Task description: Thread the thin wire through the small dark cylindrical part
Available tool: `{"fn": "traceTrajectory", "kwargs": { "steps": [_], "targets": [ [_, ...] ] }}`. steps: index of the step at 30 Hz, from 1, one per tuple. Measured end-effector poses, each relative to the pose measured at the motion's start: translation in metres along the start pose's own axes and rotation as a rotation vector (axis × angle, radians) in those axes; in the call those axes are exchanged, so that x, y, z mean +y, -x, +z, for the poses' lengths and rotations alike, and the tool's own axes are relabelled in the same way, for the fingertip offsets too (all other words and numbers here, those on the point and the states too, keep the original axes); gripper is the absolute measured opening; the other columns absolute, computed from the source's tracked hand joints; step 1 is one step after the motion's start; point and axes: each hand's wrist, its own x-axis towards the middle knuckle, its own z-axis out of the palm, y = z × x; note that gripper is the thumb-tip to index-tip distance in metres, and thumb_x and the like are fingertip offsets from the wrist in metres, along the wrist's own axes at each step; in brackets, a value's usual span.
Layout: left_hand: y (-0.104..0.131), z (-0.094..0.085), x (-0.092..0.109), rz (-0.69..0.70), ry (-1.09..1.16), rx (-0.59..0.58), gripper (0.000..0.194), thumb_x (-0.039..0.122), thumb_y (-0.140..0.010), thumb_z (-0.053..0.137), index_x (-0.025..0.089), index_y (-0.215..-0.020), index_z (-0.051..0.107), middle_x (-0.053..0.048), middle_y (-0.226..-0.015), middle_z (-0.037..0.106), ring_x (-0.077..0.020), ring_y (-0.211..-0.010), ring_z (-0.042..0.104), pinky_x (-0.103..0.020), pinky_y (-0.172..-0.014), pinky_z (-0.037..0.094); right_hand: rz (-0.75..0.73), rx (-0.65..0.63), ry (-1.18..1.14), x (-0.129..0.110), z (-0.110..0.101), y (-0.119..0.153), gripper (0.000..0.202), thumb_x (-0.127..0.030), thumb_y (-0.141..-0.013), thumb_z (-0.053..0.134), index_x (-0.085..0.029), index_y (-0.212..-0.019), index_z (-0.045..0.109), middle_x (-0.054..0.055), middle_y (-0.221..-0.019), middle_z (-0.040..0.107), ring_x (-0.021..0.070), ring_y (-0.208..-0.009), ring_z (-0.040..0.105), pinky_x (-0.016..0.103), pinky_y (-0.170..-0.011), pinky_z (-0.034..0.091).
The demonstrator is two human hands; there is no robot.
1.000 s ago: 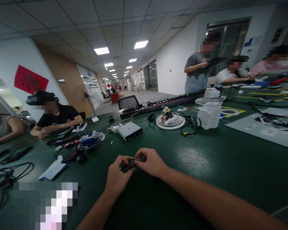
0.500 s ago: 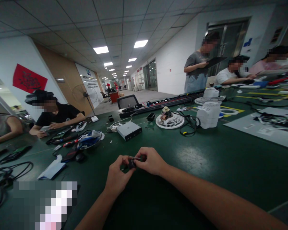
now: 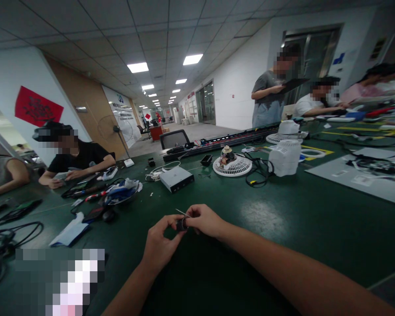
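Note:
My left hand point(image 3: 158, 242) pinches a small dark cylindrical part point(image 3: 181, 224) between thumb and fingers, just above the green table. What the part belongs to is too small to make out. Against its right side are the fingertips of my right hand point(image 3: 206, 220), which are closed on a thin metal rod point(image 3: 182, 213). The rod points up and to the left, over the top of the part. Its other end is hidden in my right fingers.
Ahead lies a grey disc-drive box point(image 3: 177, 179). Behind it to the right are a white fan grille point(image 3: 232, 169) with a motor and a white housing point(image 3: 285, 158). Tools, cloth and cables fill the left side. A grey board point(image 3: 365, 175) lies right. Several people surround the table.
My right hand has turned slightly, and more of the thin rod and dark part shows. The rod now tilts up to the left. My left hand has barely moved.

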Motion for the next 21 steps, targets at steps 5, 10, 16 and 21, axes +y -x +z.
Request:
{"fn": "traceTrajectory", "kwargs": {
  "steps": [5,10,16,21],
  "targets": [
    [0.0,0.002,-0.002,-0.005,-0.04,-0.007,0.022,0.019,-0.077,0.067,0.023,-0.075,0.045,-0.004,-0.1,0.073,-0.0201,-0.094,0.069,-0.032,-0.082,0.053,0.092,0.066,0.019,-0.002,0.008,0.003,0.006,-0.017,-0.073,0.061,-0.016,-0.078,0.058,-0.006,-0.059,0.053,0.006,-0.04,0.045,0.018,-0.037,0.03],
    [0.0,0.002,-0.004,-0.019,-0.076,-0.074,0.017,0.018,-0.078,0.066,0.022,-0.078,0.049,-0.003,-0.102,0.072,-0.02,-0.096,0.068,-0.033,-0.084,0.052,0.082,0.025,0.042,0.007,0.0,0.0,0.023,-0.021,-0.064,0.073,-0.016,-0.082,0.06,-0.004,-0.068,0.057,0.0068,-0.049,0.048,0.018,-0.042,0.037],
    [0.0,0.001,-0.001,-0.009,-0.077,-0.092,0.017,0.018,-0.077,0.066,0.022,-0.076,0.049,-0.003,-0.102,0.072,-0.0208,-0.098,0.068,-0.034,-0.085,0.053,-0.063,0.046,0.074,0.006,-0.004,-0.001,0.021,-0.023,-0.064,0.075,-0.015,-0.079,0.063,-0.004,-0.069,0.059,0.0064,-0.053,0.048,0.018,-0.049,0.038],
    [0.0,0.001,-0.004,-0.009,-0.107,-0.032,0.017,0.018,-0.077,0.068,0.022,-0.078,0.051,-0.003,-0.102,0.073,-0.0208,-0.096,0.068,-0.035,-0.084,0.054,-0.013,0.122,0.126,0.0,-0.001,0.001,0.011,-0.019,-0.069,0.069,-0.014,-0.078,0.066,-0.004,-0.063,0.056,0.0065,-0.053,0.046,0.018,-0.05,0.037]
  ]
}}
